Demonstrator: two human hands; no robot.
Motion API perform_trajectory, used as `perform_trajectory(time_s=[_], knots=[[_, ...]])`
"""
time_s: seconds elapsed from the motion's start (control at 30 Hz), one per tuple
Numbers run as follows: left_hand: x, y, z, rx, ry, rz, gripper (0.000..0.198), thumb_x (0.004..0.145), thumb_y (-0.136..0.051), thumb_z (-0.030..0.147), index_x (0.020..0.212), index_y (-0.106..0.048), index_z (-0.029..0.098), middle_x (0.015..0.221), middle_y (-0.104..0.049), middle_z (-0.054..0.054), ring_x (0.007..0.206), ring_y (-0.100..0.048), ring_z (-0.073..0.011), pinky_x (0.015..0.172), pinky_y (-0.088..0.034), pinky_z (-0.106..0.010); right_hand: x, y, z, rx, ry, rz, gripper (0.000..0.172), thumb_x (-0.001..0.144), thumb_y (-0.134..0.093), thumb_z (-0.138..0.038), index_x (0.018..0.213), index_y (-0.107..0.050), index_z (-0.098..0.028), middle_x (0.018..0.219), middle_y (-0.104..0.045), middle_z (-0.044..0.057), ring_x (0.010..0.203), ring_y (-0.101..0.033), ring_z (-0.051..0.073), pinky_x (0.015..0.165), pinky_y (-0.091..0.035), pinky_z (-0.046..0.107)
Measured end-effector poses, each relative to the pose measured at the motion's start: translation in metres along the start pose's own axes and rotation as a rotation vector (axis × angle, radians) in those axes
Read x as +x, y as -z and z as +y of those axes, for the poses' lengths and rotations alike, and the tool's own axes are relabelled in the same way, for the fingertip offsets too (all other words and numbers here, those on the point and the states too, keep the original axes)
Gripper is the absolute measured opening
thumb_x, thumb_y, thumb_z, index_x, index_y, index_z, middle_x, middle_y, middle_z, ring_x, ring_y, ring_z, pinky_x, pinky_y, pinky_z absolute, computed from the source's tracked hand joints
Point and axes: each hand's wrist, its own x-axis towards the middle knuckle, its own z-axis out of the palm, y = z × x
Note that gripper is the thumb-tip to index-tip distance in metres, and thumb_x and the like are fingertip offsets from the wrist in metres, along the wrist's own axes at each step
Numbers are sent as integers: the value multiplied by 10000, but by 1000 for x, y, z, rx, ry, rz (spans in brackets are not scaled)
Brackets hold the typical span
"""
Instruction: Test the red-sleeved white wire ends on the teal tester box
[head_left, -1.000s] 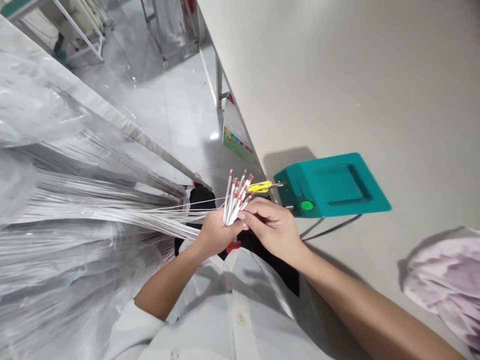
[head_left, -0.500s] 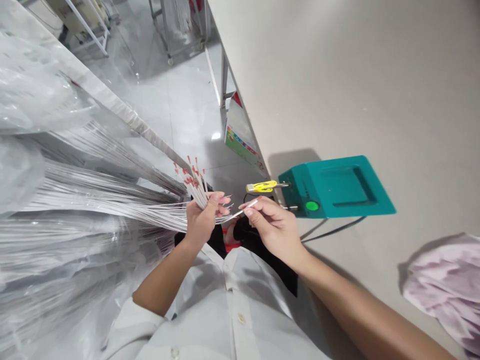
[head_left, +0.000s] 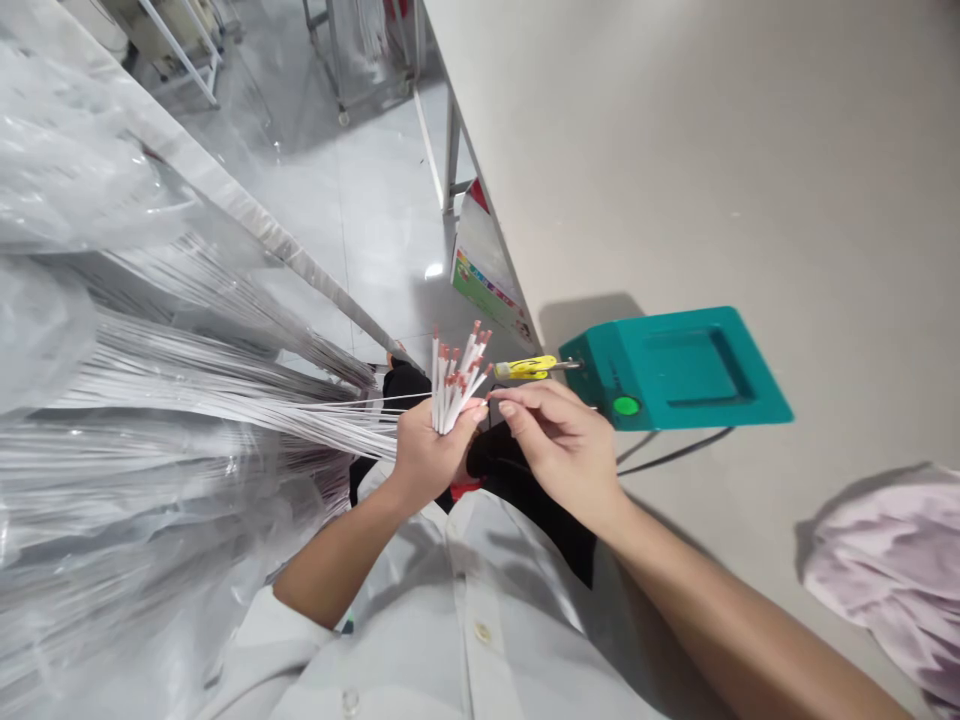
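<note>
The left hand [head_left: 424, 455] grips a bunch of thin white wires [head_left: 450, 385] with red tips, fanned upward; the right hand [head_left: 559, 440] pinches one wire at the bunch. Behind sits a smooth teal box [head_left: 675, 365] on the pale desk [head_left: 712, 180], a yellow clip [head_left: 529, 368] beside it

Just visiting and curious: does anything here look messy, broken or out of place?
Nothing looks broken or spilled. The left hand grips a fanned bundle of red-tipped white wires, the right hand touching them. A pinkish crumpled cloth lies loose on the table near the teal box.
</note>
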Motion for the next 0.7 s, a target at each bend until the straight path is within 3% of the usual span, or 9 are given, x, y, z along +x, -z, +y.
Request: perform_trajectory(time_s=[0.1,0.3,0.53,0.7], knots=[[-1,0,-2,85,-44,-15,139,733,-630,250,784,-712,150,812,-720,-59,772,-656,-180,743,-496,-275,0,-2,0,-9,37,-9,64,783,-610,-197,786,-673,-207,741,-649,29,646,-605,137,594,-498,269],[0,-1,-5,263,-44,-52,148,736,-596,266,696,-673,146,672,-671,-36,625,-599,-152,621,-466,-254,-1,-3,3,-107,58,-54,103,803,-574,-192,713,-622,-201,679,-615,14,620,-573,130,571,-466,258],[-5,-2,7,-53,104,-58,181,735,-609,296,737,-662,123,637,-627,-21,618,-570,-127,632,-463,-247,0,-4,3,48,-109,-68,172,828,-558,-272,680,-592,-192,660,-583,14,629,-548,136,598,-459,270],[-10,-2,4,-173,132,-63,222,755,-606,356,721,-646,140,426,-434,56,458,-458,-87,525,-418,-230,-3,-9,5,244,-221,-130,202,835,-550,-350,709,-571,-194,658,-559,11,635,-549,139,551,-456,262]])
